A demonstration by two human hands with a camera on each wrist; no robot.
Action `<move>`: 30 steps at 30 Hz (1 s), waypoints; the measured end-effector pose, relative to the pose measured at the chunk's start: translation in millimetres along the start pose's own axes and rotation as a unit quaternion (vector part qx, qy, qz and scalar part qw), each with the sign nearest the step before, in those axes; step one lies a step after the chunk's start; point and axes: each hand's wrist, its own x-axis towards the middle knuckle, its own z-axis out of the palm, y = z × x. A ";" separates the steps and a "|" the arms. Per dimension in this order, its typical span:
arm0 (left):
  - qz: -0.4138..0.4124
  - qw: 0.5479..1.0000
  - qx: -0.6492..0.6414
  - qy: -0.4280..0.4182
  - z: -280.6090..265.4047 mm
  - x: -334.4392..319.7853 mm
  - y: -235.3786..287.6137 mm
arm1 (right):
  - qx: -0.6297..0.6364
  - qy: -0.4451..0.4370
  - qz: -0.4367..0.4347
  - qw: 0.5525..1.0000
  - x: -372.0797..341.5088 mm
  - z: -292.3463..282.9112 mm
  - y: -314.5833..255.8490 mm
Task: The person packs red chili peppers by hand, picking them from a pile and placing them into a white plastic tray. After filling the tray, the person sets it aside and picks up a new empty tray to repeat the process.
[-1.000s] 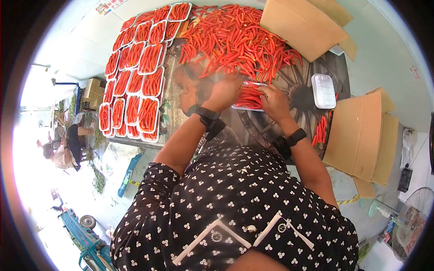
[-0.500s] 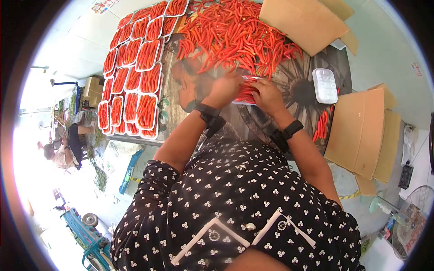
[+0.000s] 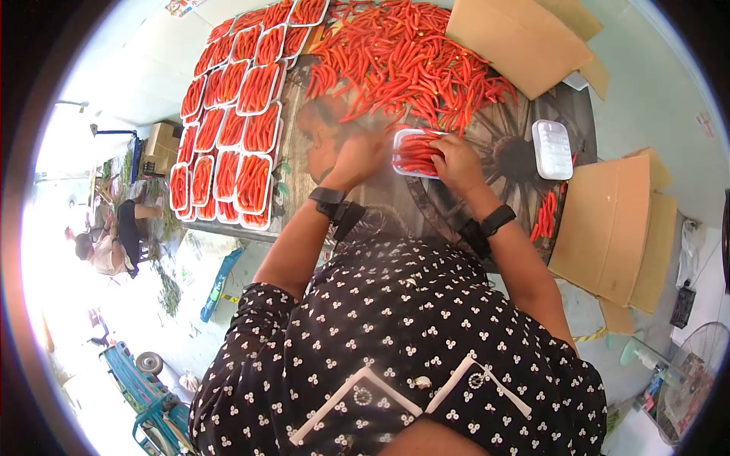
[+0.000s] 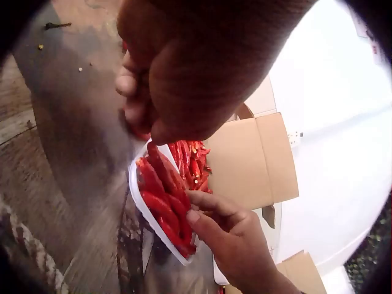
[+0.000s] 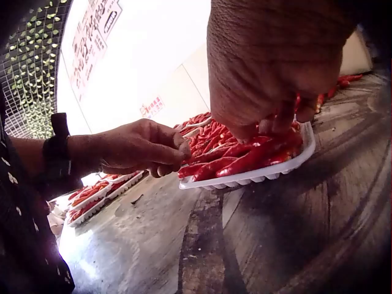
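A white foam tray (image 3: 398, 169) filled with red chili peppers (image 3: 417, 152) lies on the table in front of the person. The right hand (image 3: 459, 164) grips the chilies at the tray's right side, thumb and forefinger bent over them in the left wrist view. Just off the tray's left end is the left hand (image 3: 356, 161), blurred in the head view. Its fingers are curled, and red shows between them in the left wrist view, where they pinch a chili pepper (image 4: 136, 127).
Filled trays of chilies (image 3: 251, 182) stand stacked at the left. A large loose chili pile (image 3: 414, 61) covers the back. At the right are a white foam tray (image 3: 553, 149), a few loose chilies (image 3: 544, 215) and open cardboard boxes (image 3: 608, 228). Another person (image 3: 114, 243) sits far left.
The left hand has moved left off the tray, leaving more of it in sight. The right hand stays at the tray's right side, its fingers lying slightly differently. The head view has shifted a little.
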 end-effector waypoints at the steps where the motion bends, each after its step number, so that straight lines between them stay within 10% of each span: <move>1: 0.022 1.000 -0.004 -0.005 6.2 2.2 -5.8 | 0.001 -0.002 0.000 1.000 -0.6 -0.3 -0.3; 30: 0.110 0.993 0.009 0.031 21.2 13.0 1.0 | 0.012 -0.005 -0.011 1.000 0.7 -4.0 0.3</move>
